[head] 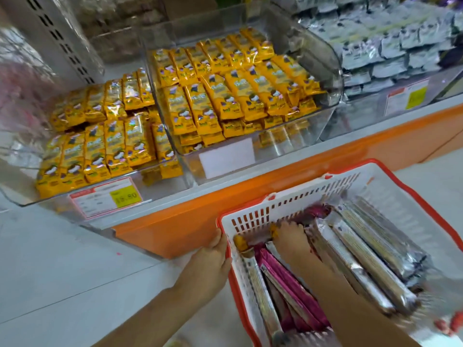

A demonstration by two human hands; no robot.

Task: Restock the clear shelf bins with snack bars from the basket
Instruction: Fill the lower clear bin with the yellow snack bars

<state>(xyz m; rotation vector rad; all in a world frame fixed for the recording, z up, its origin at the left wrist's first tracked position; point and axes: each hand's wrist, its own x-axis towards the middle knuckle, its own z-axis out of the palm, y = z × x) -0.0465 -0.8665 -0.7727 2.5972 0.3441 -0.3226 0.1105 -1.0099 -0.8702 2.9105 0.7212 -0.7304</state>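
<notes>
Head view showed the left hand (213, 259) gripping the rim of the white slatted plastic basket with red trim (288, 204). The right hand (290, 236) reached among its foil snack bars (363, 256); its grasp could not be determined. Judged step: picking. Next, a lift to the clear plastic shelf bin of yellow bars (333, 71).

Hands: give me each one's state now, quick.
Left hand: grip closed on the basket rim.
Right hand: down among the bars; grip cannot be told.

Bright even light, blurred warped edges.
</notes>
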